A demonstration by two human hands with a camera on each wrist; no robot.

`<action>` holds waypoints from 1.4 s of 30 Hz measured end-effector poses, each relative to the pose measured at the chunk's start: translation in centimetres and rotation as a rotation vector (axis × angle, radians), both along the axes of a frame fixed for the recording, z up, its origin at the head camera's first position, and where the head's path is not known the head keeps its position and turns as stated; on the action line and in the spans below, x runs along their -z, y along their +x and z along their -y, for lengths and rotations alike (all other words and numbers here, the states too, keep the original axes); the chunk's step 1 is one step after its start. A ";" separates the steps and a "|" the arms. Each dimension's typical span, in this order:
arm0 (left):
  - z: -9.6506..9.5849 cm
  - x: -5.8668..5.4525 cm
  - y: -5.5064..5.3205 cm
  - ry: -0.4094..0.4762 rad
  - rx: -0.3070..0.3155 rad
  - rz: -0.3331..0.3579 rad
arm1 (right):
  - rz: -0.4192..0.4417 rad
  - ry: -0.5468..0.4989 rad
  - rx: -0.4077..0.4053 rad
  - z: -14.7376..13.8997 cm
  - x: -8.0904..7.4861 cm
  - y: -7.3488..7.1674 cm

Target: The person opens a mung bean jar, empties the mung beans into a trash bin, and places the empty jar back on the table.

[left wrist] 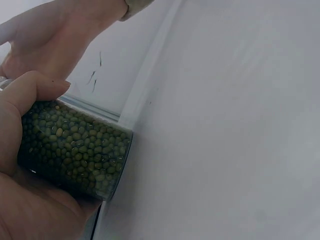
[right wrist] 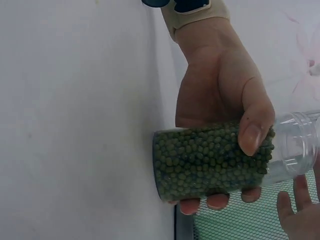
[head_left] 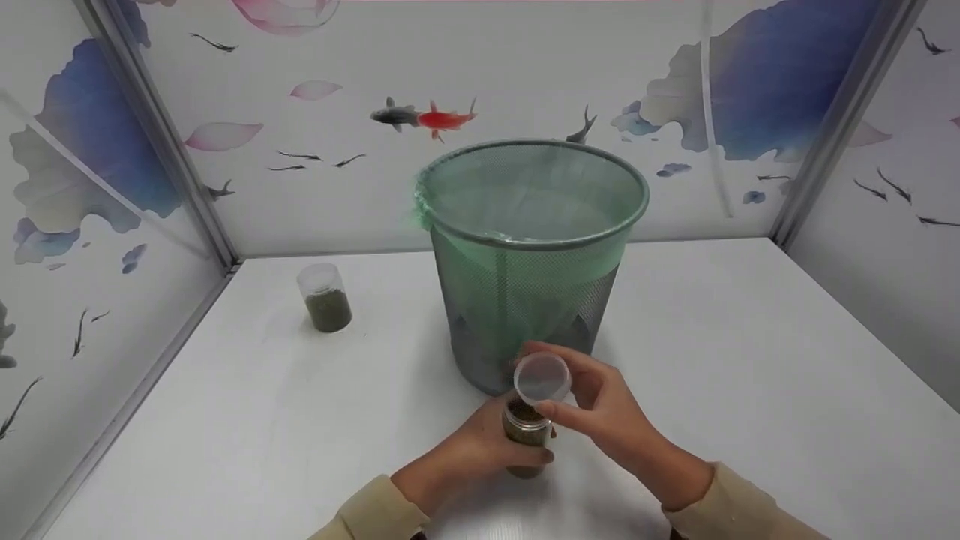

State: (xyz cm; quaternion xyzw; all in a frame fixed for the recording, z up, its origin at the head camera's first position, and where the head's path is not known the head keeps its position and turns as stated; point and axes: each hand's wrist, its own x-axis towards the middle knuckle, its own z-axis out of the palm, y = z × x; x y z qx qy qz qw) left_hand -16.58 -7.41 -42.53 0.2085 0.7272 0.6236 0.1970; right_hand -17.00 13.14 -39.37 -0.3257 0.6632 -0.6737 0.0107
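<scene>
A clear jar (head_left: 526, 433) of green mung beans (right wrist: 210, 162) is gripped around its body by my left hand (head_left: 480, 442). The jar's mouth is uncovered, and beans fill most of it. My right hand (head_left: 600, 394) pinches a round translucent lid (head_left: 542, 378) by its edge, tilted just above the jar's mouth. In the left wrist view, the left hand (left wrist: 30, 205) wraps the jar with thumb and fingers. Only some fingers of the right hand (right wrist: 302, 217) show at the edge of the right wrist view.
Behind the hands stands a mesh waste bin (head_left: 465, 315) lined with a green bag (head_left: 540, 262). A clear container (head_left: 324, 297) partly filled with something green is at the back left of the white table (head_left: 225, 435). Patterned panels (head_left: 525, 67) enclose the table.
</scene>
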 end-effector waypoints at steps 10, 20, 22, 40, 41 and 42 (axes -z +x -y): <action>-0.1 0.0 0.2 0.015 -0.013 0.049 | 0.032 0.134 0.022 -3.7 -4.4 -0.8; -0.1 0.0 0.3 0.045 -0.008 0.029 | -0.095 0.724 -0.011 -8.7 -5.7 -1.5; -0.1 0.0 0.3 0.034 -0.015 0.025 | -0.107 0.826 0.016 -9.6 -5.1 -1.7; -0.1 -0.2 0.2 0.051 -0.021 0.075 | 0.158 1.407 0.172 -19.4 -4.1 -4.8; -0.1 -0.1 0.2 0.061 -0.016 0.078 | 0.187 1.413 0.168 -19.5 -4.0 -4.8; -0.1 -0.1 0.3 0.070 -0.013 0.081 | 0.219 1.425 0.167 -19.6 -4.0 -4.7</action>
